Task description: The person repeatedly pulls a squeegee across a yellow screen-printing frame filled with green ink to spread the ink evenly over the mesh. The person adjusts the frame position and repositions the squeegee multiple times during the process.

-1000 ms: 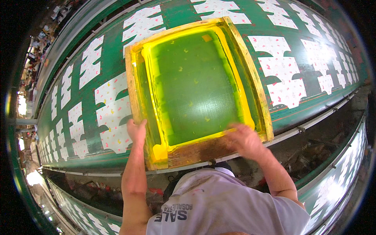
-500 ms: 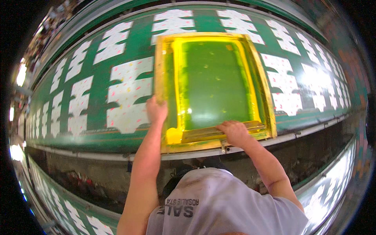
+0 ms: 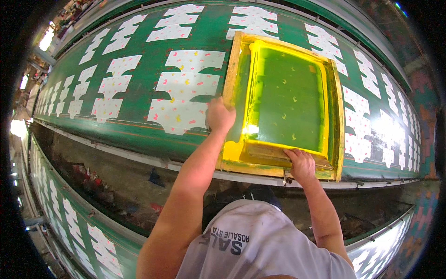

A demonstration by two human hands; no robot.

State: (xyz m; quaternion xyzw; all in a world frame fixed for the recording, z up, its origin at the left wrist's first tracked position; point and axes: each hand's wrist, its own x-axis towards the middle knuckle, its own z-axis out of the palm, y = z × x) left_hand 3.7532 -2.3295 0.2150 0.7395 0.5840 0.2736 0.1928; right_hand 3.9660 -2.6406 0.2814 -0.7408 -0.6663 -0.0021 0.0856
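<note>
A wooden-framed printing screen [image 3: 338,125], with yellow ink around its green mesh, lies on the long green table. My left hand [image 3: 220,114] is closed around the left rail of the frame. Along the near end of the screen rests a wooden squeegee [image 3: 267,152], with yellow ink beside it. The fingers of my right hand [image 3: 302,165] grip its upper edge, right of its middle. Just left of the frame lies a white cut fabric panel [image 3: 188,88] with small pink and yellow prints. Whatever lies under the screen is mostly hidden.
More white printed panels [image 3: 114,86] lie in rows along the green table [image 3: 148,60]. A metal rail [image 3: 134,156] with small stops runs along its near edge. Behind me stands another table [image 3: 83,204] with panels, across a dark aisle with scraps on its floor.
The view has swung, so the screen and both hands appear farther right. Against the panels the screen keeps its place, and both hands keep their holds.
</note>
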